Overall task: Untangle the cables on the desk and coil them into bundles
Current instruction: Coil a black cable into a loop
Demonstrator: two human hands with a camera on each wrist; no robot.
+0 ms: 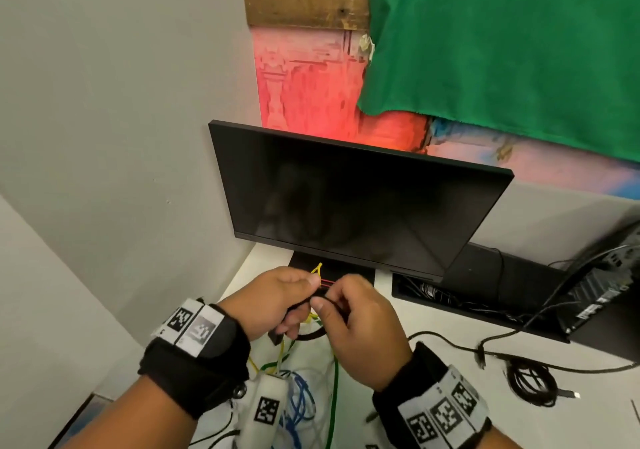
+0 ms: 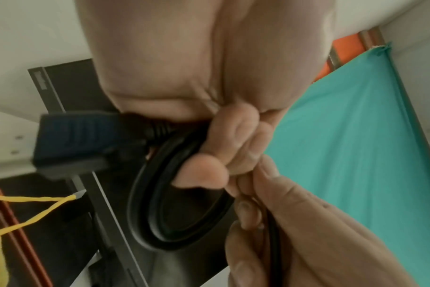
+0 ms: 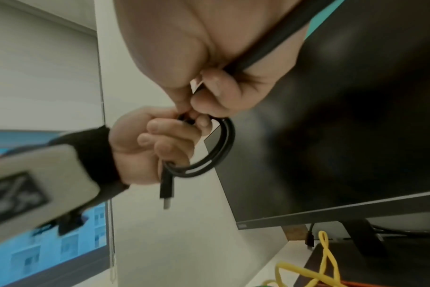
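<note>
My left hand (image 1: 306, 296) grips a small coil of black cable (image 2: 160, 194), its fingers curled through the loops. The cable's plug (image 3: 166, 188) hangs below that hand. My right hand (image 1: 330, 298) meets it in front of the monitor and pinches the free strand of the same black cable (image 3: 270, 44) between thumb and fingers. Below the hands, yellow cable (image 1: 317, 270), a red cable (image 1: 327, 281), a green cable (image 1: 334, 396) and a blue cable (image 1: 301, 400) lie tangled on the white desk (image 1: 433, 372).
A dark monitor (image 1: 346, 206) stands just behind the hands. A black cable tray (image 1: 467, 303) and a black computer (image 1: 606, 293) are at the right. Another black cable (image 1: 530, 383) lies loosely bunched on the desk at the right. A wall closes the left side.
</note>
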